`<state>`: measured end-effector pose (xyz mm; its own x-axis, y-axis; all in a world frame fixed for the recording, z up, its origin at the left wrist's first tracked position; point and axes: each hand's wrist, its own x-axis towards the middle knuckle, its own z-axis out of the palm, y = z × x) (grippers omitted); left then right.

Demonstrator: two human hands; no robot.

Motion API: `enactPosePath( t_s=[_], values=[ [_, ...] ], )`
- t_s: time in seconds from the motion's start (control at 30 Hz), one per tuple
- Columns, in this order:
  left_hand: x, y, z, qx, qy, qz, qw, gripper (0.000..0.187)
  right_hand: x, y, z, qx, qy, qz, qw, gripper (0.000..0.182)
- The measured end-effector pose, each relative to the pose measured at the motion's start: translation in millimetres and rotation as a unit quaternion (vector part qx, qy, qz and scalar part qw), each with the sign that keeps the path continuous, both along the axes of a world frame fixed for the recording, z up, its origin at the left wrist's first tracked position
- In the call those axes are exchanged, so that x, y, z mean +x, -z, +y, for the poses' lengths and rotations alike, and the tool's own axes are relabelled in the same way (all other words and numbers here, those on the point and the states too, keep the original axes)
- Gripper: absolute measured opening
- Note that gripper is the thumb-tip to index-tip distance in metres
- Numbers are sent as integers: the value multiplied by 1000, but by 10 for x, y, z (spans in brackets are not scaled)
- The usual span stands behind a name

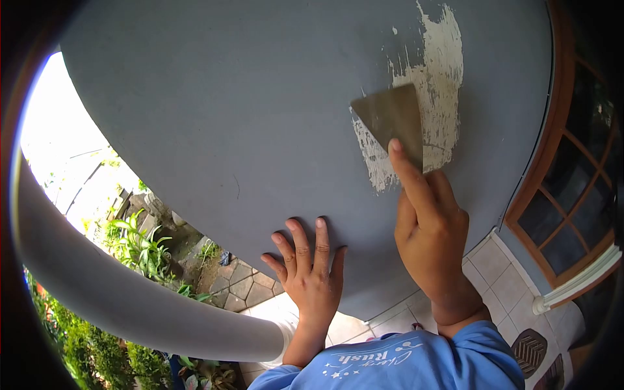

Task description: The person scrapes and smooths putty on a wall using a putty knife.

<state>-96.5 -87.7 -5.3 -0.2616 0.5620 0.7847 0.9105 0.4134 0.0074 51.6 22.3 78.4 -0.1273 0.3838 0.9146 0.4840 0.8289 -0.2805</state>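
My right hand point(432, 227) is closed around a putty knife point(396, 117), its index finger stretched along the metal blade. The blade lies against the grey wall point(227, 117), over the left part of a rough whitish patch point(442, 84) with streaky edges. The knife's handle is hidden in my fist. Lower on the same wall, my left hand point(309, 266) rests flat with its fingers spread, holding nothing.
A round grey column point(149, 312) stands at the left, with green plants point(143, 247) and paving stones point(244, 286) beyond it. At the right is a wooden-framed window point(565, 201). Floor tiles point(500, 273) lie below the wall.
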Motion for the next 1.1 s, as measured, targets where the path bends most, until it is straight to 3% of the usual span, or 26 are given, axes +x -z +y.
enactPosePath(
  t_s=[0.1, 0.3, 0.4, 0.5, 0.6, 0.67, 0.8, 0.9, 1.0, 1.1],
  values=[
    [-4, 0, 5, -3, -7, 33, 999, 86, 35, 238, -166, -63, 16, -50, 997, 59],
    [-2, -13, 3, -13, -3, 18, 1000, 84, -158, 149, 24, -6, 36, -14, 999, 61],
    [-75, 69, 25, 18, 13, 82, 996, 76, 93, 137, -101, -38, 5, -48, 998, 61],
    [-231, 347, 68, 59, 2, 145, 988, 65, 56, 220, -170, -45, 54, -69, 995, 62],
    [-501, 592, 65, 67, -28, 262, 962, 59, -143, 42, 34, 34, 66, -20, 997, 62],
    [-566, 643, 63, 72, -41, 282, 956, 60, -66, -53, 7, 26, 44, -20, 999, 62],
    [-565, 706, 125, 102, -54, 292, 949, 58, 100, 143, -214, -81, 10, -52, 995, 57],
    [-558, 704, 131, 102, -59, 295, 948, 57, 14, 361, -265, -100, 26, -51, 993, 57],
    [-567, 682, 123, 105, -46, 295, 948, 56, -83, 267, -73, -15, 43, -3, 999, 60],
    [-593, 688, 17, 73, -34, 295, 952, 53, -120, 245, 65, 2, -21, 43, 999, 61]
  ],
)
